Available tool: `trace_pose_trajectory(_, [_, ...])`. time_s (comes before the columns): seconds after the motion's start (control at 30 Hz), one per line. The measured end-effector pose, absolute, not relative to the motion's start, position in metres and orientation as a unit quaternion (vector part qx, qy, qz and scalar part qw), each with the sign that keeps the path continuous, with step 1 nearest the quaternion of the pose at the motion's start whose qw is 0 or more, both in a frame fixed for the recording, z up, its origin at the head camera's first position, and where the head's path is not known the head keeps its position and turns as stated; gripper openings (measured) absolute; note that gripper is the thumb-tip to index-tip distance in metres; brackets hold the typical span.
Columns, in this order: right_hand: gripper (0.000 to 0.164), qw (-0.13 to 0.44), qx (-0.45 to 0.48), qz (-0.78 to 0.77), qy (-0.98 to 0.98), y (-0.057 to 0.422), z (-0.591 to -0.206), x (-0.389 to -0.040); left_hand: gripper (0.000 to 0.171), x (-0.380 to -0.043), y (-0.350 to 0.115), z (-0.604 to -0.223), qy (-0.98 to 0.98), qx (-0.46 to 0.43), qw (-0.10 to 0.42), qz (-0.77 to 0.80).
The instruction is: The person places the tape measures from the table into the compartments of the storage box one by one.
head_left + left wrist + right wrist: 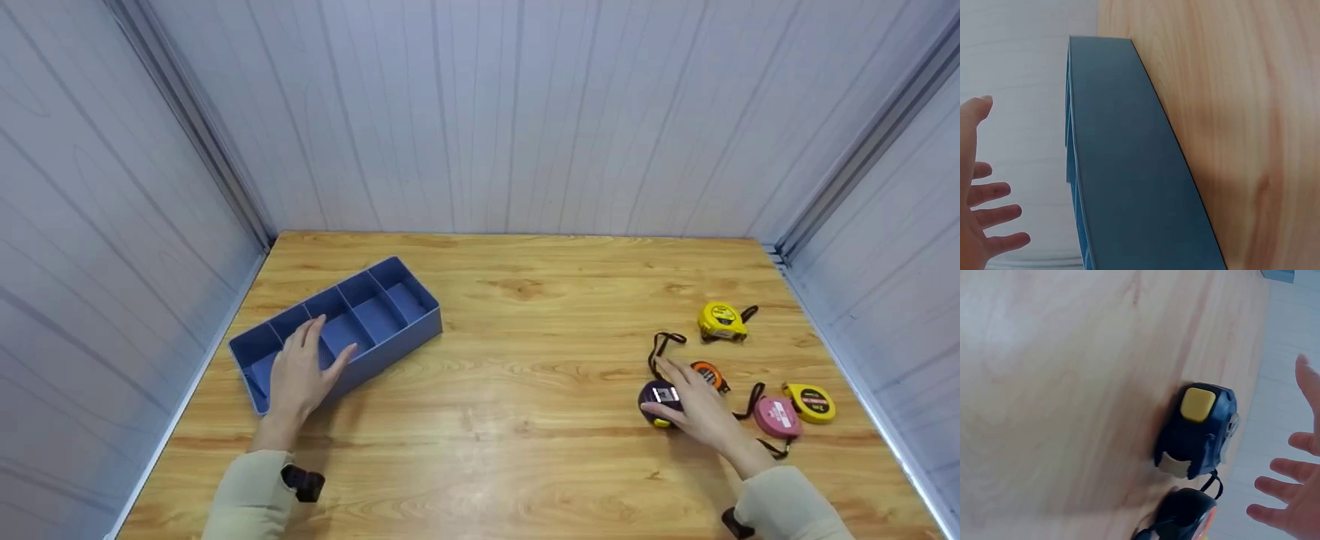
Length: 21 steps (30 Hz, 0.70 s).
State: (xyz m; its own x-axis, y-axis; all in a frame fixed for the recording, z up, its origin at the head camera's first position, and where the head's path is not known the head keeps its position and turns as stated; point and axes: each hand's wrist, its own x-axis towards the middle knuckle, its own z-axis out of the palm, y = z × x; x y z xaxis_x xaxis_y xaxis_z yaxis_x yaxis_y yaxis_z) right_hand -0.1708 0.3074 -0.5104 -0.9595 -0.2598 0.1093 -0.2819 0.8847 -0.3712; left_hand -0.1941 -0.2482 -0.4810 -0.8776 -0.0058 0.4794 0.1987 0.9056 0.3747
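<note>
My left hand (300,375) hovers over the blue divided box (401,346), its fingers spread and holding nothing. In the left wrist view, that hand (985,225) shows beside the box's long outer wall (1123,152). On the right, my right hand (703,412) is above a dark tape measure (664,395) with a yellow button and a black strap. Its thumb and fingers overlap the tape's edges in the head view. The right wrist view shows the same hand (1300,495) with straight, parted fingers, apart from the dark tape. An orange-faced tape measure (706,373) lies partly behind the hand.
A yellow tape measure (722,321) lies farther back on the wooden table (510,442). Near the right edge, a pink tape measure (778,417) touches another yellow one (814,403). Pale panel walls (480,120) rise at the back and both sides.
</note>
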Motion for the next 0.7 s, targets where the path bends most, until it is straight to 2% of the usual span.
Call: trace_pose_trajectory(0.7, [0.073,0.043,0.130,0.249,-0.959,0.315,-0.532,-0.168,0.059,-0.170,-0.294,-0.502,-0.935,0.047,0.237,-0.260])
